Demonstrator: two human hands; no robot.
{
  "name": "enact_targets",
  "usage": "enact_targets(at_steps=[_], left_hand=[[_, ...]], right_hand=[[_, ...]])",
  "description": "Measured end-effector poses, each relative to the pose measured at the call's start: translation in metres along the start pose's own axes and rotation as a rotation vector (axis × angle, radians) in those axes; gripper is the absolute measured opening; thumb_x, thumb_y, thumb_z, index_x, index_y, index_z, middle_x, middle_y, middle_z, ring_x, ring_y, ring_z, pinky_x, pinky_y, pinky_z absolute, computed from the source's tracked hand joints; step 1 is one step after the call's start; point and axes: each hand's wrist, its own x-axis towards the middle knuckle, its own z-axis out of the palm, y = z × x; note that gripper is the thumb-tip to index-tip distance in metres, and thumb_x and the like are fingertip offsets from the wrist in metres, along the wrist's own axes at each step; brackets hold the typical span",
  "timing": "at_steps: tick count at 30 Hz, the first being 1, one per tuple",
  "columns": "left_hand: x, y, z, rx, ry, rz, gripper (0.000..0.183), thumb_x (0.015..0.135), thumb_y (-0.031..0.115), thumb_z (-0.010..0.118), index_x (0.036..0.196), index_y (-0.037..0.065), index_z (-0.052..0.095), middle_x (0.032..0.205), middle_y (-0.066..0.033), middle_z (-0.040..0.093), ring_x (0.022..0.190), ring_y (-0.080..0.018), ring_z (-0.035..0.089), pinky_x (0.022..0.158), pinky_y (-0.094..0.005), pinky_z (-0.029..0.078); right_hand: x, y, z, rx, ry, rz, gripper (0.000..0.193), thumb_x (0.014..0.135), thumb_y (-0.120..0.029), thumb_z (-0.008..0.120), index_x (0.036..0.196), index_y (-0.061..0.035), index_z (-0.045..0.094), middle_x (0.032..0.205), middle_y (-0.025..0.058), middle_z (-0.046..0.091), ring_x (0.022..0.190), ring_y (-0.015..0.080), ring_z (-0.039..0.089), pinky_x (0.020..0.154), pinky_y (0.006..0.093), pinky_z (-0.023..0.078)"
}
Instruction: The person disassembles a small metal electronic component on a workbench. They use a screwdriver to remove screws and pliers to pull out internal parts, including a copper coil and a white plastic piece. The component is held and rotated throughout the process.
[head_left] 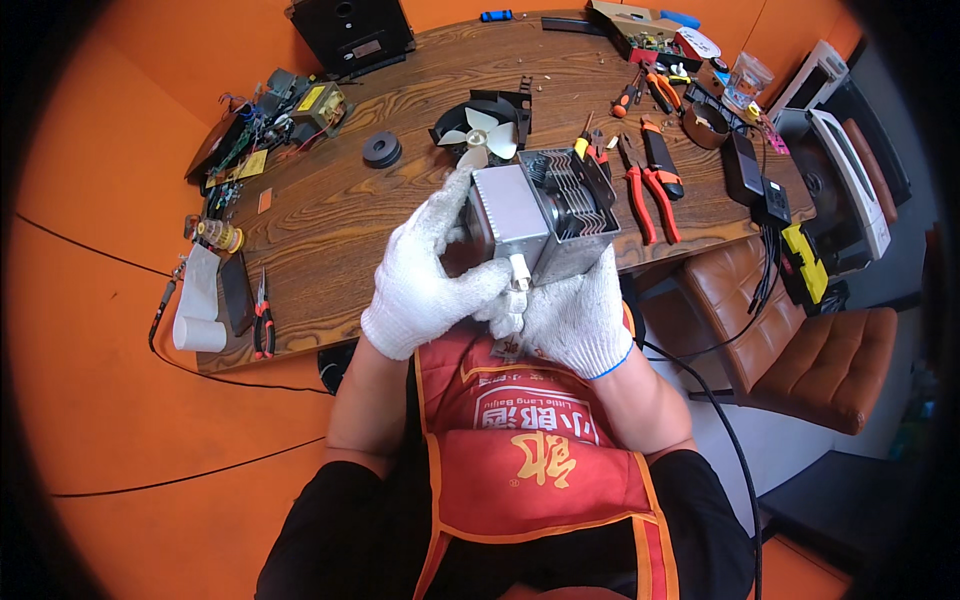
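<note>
In front of my chest, at the table's near edge, I hold a magnetron (512,205), a grey metal box with a frame of wavy cooling fins on its right side. My left hand (425,285), in a white knit glove, is closed around its left side, thumb toward the front. My right hand (585,320), gloved the same way, grips it from below; its fingers partly show near a small white connector (520,270) at the front. Just beyond the magnetron lies a fan (480,135) with pale blades. A dark ring (381,150) rests to the left of the fan.
Red-handled pliers (651,200) and other tools lie to the right on the wooden table (330,225). Loose electronic parts and a transformer (320,105) are piled far left. Black power adapters (745,170) sit at the right edge, near a brown chair (735,310).
</note>
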Motion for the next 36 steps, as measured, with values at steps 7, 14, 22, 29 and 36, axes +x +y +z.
enact_targets(at_steps=[7,14,22,29,36], left_hand=[[-0.003,-0.005,0.000,-0.065,0.034,0.035,0.097,0.079,0.026,0.095,0.158,-0.011,0.053,0.139,-0.0270,0.072,0.125,-0.0299,0.075,0.106,-0.0404,0.060],[-0.005,-0.001,0.000,-0.050,0.043,-0.001,0.098,0.076,0.029,0.096,0.155,-0.012,0.056,0.138,-0.0274,0.073,0.120,-0.0324,0.077,0.103,-0.0405,0.061],[-0.009,0.006,0.009,0.017,0.139,0.080,0.093,0.075,0.026,0.096,0.153,-0.007,0.057,0.137,-0.0262,0.069,0.126,-0.0371,0.073,0.105,-0.0435,0.059],[-0.016,0.002,0.014,-0.398,0.210,-0.118,0.081,0.082,0.005,0.087,0.153,-0.006,0.050,0.141,-0.0157,0.065,0.131,-0.0225,0.065,0.116,-0.0396,0.051],[-0.019,0.013,-0.060,-0.244,0.379,-0.152,0.078,0.083,0.014,0.087,0.151,-0.009,0.056,0.129,-0.0162,0.070,0.102,-0.0189,0.069,0.087,-0.0312,0.057]], right_hand=[[-0.003,0.000,0.006,-0.074,0.013,-0.027,0.109,0.105,-0.089,0.016,0.161,-0.0029,0.052,0.131,0.0270,0.072,0.098,0.0443,0.076,0.075,0.0498,0.063],[-0.002,0.003,0.007,-0.088,0.033,-0.086,0.107,0.106,-0.087,0.014,0.160,-0.0033,0.053,0.132,0.0261,0.072,0.095,0.0437,0.076,0.071,0.0494,0.063],[0.000,0.007,0.019,0.030,0.163,-0.056,0.100,0.109,-0.083,0.015,0.160,-0.0056,0.054,0.130,0.0237,0.072,0.093,0.0423,0.074,0.074,0.0513,0.062],[0.009,0.023,-0.008,0.087,0.042,0.031,0.104,0.105,-0.089,0.019,0.137,-0.0003,0.063,0.107,0.0207,0.072,0.079,0.0341,0.069,0.066,0.0438,0.058],[-0.034,0.026,0.041,-1.972,-0.466,-0.105,0.036,0.103,-0.040,0.068,0.107,-0.0063,0.079,0.085,0.0092,0.075,0.071,0.0268,0.074,0.057,0.0403,0.056]])
